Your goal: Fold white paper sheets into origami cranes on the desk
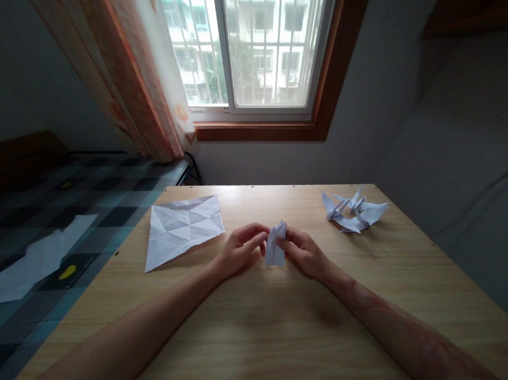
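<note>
A small piece of folded white paper [275,250] stands upright between my hands, just above the table's middle. My right hand [304,251] pinches it from the right, thumb on the near face and fingers behind. At its left edge my left hand [245,245] has its thumb and fingers closed together, touching the paper's side. The paper has several layers with pointed tips at the top. Left of my left hand, a creased white sheet [185,227] lies spread on the table. Folded paper cranes [355,212] sit at the right rear.
The wooden table [245,338] has its far edge below a window [271,48]. On the left, a bed with a checked cover [103,183] carries strips of white paper [38,263]. A patterned curtain [128,62] hangs beside the window.
</note>
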`<action>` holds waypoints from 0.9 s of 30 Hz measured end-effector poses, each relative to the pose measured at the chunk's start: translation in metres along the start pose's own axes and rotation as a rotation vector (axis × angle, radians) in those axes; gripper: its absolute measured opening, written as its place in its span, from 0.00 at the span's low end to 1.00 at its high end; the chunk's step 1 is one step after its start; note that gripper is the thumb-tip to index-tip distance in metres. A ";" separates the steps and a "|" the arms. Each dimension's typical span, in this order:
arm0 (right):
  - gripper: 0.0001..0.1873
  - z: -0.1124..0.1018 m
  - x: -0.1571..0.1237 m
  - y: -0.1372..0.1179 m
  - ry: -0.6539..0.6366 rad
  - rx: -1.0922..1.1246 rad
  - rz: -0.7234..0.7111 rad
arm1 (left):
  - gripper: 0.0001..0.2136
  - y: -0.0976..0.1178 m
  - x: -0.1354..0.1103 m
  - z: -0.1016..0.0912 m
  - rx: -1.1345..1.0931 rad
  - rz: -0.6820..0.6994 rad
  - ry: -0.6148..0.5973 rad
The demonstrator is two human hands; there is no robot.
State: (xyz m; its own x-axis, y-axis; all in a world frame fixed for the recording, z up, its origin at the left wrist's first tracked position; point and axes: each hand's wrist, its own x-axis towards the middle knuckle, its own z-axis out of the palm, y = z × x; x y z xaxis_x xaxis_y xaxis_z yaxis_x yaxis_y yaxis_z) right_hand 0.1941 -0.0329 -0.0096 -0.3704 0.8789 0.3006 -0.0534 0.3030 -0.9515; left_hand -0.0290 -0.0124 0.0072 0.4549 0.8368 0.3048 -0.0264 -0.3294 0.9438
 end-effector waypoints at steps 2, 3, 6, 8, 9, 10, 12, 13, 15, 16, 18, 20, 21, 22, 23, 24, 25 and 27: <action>0.19 -0.001 0.000 -0.001 -0.022 0.014 0.003 | 0.18 0.001 0.000 0.001 -0.037 -0.017 0.001; 0.19 -0.001 0.000 -0.002 -0.032 0.022 0.005 | 0.18 0.001 0.000 0.001 -0.048 -0.022 0.005; 0.18 -0.003 -0.001 0.001 -0.063 0.048 0.011 | 0.18 0.004 0.000 0.003 -0.050 -0.027 -0.001; 0.17 -0.003 -0.001 0.004 -0.088 0.073 0.020 | 0.18 0.005 0.000 0.004 -0.025 -0.012 -0.003; 0.17 -0.003 -0.001 0.005 -0.102 0.083 0.024 | 0.18 0.005 -0.001 0.004 -0.009 0.001 -0.005; 0.17 -0.004 -0.002 0.006 -0.112 0.089 0.027 | 0.18 0.006 -0.001 0.004 0.006 0.014 -0.006; 0.17 -0.004 -0.002 0.008 -0.124 0.090 0.028 | 0.18 0.005 -0.001 0.005 0.029 0.032 -0.003; 0.17 -0.005 -0.002 0.008 -0.129 0.087 0.029 | 0.17 0.005 -0.001 0.005 0.035 0.034 0.006; 0.17 -0.005 -0.002 0.007 -0.145 0.073 0.035 | 0.16 0.003 -0.002 0.005 0.042 0.024 0.041; 0.18 -0.005 -0.002 0.006 -0.153 0.063 0.038 | 0.16 0.002 -0.002 0.005 0.048 0.012 0.061; 0.18 -0.006 -0.003 0.004 -0.171 0.042 0.045 | 0.16 -0.001 -0.001 0.006 0.063 -0.022 0.095; 0.19 -0.005 -0.003 0.002 -0.183 0.028 0.051 | 0.16 -0.002 -0.001 0.006 0.077 -0.056 0.110; 0.19 -0.005 -0.003 0.001 -0.187 0.025 0.054 | 0.17 -0.003 0.000 0.006 0.081 -0.069 0.113; 0.19 -0.004 -0.004 0.001 -0.190 0.025 0.058 | 0.17 -0.003 0.000 0.006 0.083 -0.078 0.114; 0.18 -0.003 -0.004 0.001 -0.189 0.029 0.060 | 0.17 -0.003 0.000 0.006 0.084 -0.084 0.115; 0.18 -0.001 -0.003 0.001 -0.184 0.036 0.062 | 0.18 -0.003 0.000 0.006 0.087 -0.086 0.117; 0.18 0.000 -0.003 0.002 -0.176 0.043 0.062 | 0.18 -0.003 0.000 0.006 0.094 -0.084 0.119; 0.17 0.002 -0.003 0.004 -0.140 0.039 0.057 | 0.18 -0.002 -0.001 0.006 0.116 -0.071 0.121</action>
State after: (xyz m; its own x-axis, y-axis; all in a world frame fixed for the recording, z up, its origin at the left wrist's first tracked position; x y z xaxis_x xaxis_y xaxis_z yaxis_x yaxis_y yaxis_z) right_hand 0.1927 -0.0350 -0.0140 -0.4994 0.8333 0.2371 -0.0633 0.2378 -0.9693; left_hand -0.0240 -0.0149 0.0041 0.3415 0.9039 0.2577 0.1077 -0.3100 0.9446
